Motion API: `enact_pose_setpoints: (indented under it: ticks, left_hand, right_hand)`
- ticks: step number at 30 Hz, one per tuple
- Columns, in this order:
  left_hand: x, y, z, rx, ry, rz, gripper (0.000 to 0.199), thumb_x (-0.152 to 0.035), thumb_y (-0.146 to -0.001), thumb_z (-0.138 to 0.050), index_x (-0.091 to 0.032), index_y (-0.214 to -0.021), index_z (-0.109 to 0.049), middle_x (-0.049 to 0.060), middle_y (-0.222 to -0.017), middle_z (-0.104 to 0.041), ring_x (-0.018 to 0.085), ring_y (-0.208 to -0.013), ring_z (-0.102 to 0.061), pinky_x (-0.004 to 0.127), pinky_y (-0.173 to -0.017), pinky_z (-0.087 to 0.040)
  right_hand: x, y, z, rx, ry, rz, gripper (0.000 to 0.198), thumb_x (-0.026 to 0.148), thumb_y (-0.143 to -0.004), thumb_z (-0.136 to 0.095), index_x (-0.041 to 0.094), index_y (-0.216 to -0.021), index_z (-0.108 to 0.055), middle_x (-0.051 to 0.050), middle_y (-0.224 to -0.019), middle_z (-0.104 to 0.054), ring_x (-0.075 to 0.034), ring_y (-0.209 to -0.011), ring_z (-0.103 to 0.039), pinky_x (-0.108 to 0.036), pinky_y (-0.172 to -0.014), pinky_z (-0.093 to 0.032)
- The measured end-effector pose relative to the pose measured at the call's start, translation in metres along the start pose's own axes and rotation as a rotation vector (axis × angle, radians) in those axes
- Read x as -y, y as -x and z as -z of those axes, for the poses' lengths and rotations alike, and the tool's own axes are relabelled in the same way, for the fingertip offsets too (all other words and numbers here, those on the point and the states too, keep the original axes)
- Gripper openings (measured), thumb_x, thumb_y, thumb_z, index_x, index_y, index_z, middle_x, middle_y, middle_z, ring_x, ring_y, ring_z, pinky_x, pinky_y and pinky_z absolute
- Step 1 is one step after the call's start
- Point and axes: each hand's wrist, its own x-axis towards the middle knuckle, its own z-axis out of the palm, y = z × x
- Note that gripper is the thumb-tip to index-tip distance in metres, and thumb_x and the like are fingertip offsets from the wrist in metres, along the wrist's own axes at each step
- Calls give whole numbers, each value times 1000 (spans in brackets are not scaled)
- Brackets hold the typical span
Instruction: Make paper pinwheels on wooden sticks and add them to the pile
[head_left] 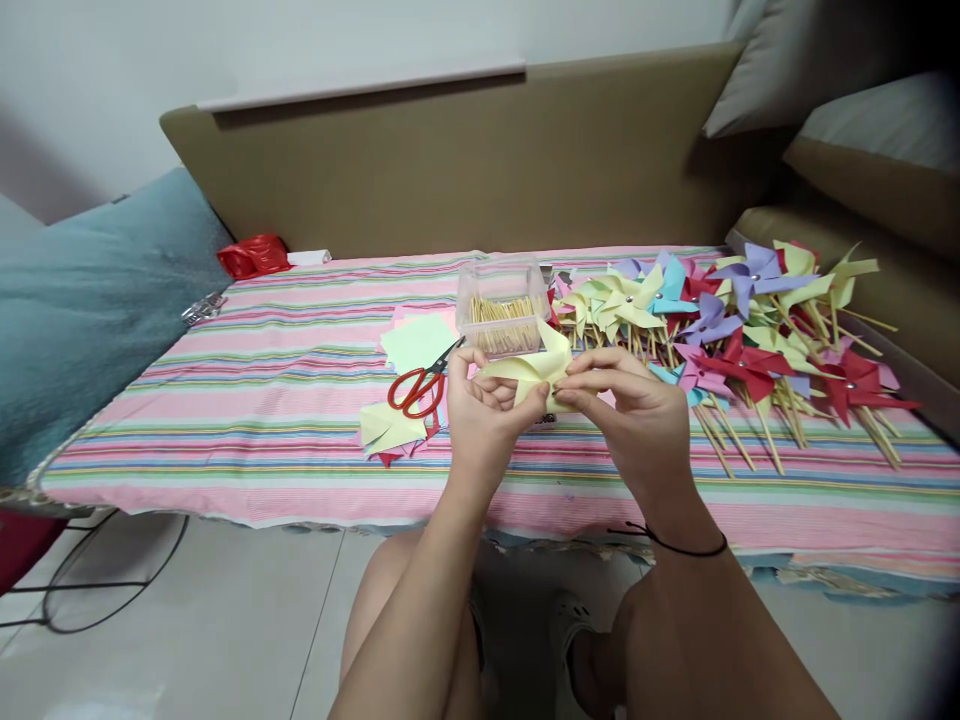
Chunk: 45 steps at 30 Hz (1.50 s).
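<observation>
Between my two hands is a pale yellow paper pinwheel (531,368), its blades partly folded in toward the middle. My left hand (491,400) grips it from the left, thumb pressed near its centre. From the right, my right hand (630,400) pinches its edge with thumb and fingertips; whether a pin sits between those fingertips I cannot make out. Just beyond the paper stands a clear plastic box (501,275) of thin wooden sticks (501,312). Red-handled scissors (416,390) lie left of my left hand, beside pale green paper squares (418,343) and cut yellow paper (390,428).
Several finished pinwheels (746,365) on sticks are heaped at the right. A striped cloth (247,420) covers the seat. Far left are a red plastic bag (255,257), a small clear packet (203,308) and a blue cushion (112,290). A brown backrest (450,170) stands behind.
</observation>
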Motion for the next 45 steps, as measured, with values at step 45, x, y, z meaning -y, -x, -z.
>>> enact_pose_setpoints:
  ticks: [45]
  left_hand:
    - [-3,-2,4,39,-116,-32,51,-10,-58,-71,-24,-82,-28,-13,-54,-54,5,-49,-57,12,-48,-42]
  right_hand:
    - [-13,-1,0,71,-46,-184,2,24,-71,-72,22,-73,-71,-5,-98,-57,-21,-97,-57,-36,-73,-49]
